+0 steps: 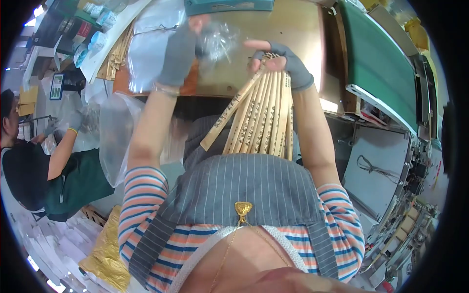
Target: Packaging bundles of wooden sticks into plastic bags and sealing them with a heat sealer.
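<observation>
My right hand [293, 63], in a grey fingerless glove, grips a bundle of flat wooden sticks [264, 112] by their upper ends. Dark characters are printed along the sticks, which fan out downward in front of my apron; one leans out to the left. Small metal loops show at their tops, and my index finger points away to the left. My left hand [178, 56], gloved alike, is blurred over the table's left part. Its bent fingers appear closed on a crumpled clear plastic bag [217, 44]. Beneath that hand lies a stack of clear plastic sheets [146, 53].
A blue-green box [229, 6] stands at the table's [298, 29] far edge. More wooden sticks [115, 61] lie beside a shelf of jars at left. A green board [381, 63] flanks the right. At left, a co-worker [34, 166] in grey gloves handles clear plastic.
</observation>
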### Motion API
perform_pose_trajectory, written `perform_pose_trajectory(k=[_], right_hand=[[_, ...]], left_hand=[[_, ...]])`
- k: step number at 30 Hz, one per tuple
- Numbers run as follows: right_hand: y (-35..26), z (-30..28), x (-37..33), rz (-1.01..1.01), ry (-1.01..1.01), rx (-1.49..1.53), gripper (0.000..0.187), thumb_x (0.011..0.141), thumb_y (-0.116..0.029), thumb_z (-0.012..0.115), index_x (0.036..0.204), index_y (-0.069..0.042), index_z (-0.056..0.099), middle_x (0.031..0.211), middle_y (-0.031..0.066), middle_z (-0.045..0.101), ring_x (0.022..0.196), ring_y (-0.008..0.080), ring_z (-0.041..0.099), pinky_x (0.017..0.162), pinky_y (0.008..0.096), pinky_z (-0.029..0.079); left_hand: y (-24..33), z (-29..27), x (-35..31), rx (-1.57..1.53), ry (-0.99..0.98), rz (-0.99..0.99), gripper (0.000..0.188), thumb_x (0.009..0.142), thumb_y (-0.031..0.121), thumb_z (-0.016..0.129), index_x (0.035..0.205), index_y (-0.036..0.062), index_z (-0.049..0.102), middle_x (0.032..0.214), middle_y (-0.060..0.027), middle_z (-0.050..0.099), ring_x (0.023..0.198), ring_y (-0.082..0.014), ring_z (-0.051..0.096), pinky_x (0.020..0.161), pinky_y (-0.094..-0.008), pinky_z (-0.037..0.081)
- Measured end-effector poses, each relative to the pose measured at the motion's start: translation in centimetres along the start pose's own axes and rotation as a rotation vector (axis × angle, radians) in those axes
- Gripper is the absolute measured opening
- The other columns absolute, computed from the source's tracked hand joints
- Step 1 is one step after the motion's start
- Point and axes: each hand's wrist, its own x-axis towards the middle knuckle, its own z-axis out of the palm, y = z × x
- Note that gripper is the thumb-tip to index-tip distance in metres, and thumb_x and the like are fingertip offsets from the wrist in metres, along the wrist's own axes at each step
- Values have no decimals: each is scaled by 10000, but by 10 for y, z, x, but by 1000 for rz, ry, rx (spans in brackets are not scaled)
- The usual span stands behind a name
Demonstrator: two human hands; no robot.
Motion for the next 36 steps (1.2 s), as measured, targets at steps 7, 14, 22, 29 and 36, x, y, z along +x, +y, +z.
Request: perform_pose_trajectory(k=[7, 14, 22, 29, 36], right_hand=[[14, -13, 29, -147, 60, -178, 697, 878, -489, 555, 1332, 22, 422, 1222, 141, 533, 1034, 188, 566, 879, 329, 479], [88, -8, -36, 4, 27, 900, 684, 912, -561, 418, 1303, 0, 416, 1174, 186, 554, 1014, 247, 585, 873, 366, 506], [68, 84, -91, 243, 554, -1, 816, 848, -164, 541, 1484, -55, 41, 1471, 136, 279, 1310, 213, 337, 1048, 275, 280], [93, 46, -48, 131, 591, -895, 562, 888, -218, 552, 1336, 6, 297, 1149, 177, 514, 1027, 207, 516, 863, 305, 421], [133, 24, -56, -206, 982, -792, 209, 903, -265, 586, 894, -66, 524, 728, 71, 515, 656, 154, 538, 604, 296, 448]], left_hand=[[10, 62, -39, 815, -445, 603, 232, 904, 139, 535, 1076, 7, 618, 874, -36, 616, 736, -88, 546, 660, -247, 449], [-94, 56, -70, 257, 262, 421, 251, 810, 178, 660, 672, 43, 499, 611, -59, 498, 557, -98, 454, 511, -260, 379], [-91, 36, -99, 635, 69, 113, 331, 801, 226, 696, 646, 27, 482, 543, -82, 456, 486, -150, 403, 468, -314, 368], [-81, 53, -45, 909, -2, 413, 364, 881, 296, 580, 641, 24, 552, 559, -147, 483, 459, -242, 492, 463, -343, 384], [-90, 38, -98, 926, -209, 318, 331, 808, 271, 656, 593, 62, 515, 565, -137, 496, 518, -294, 522, 498, -366, 414]])
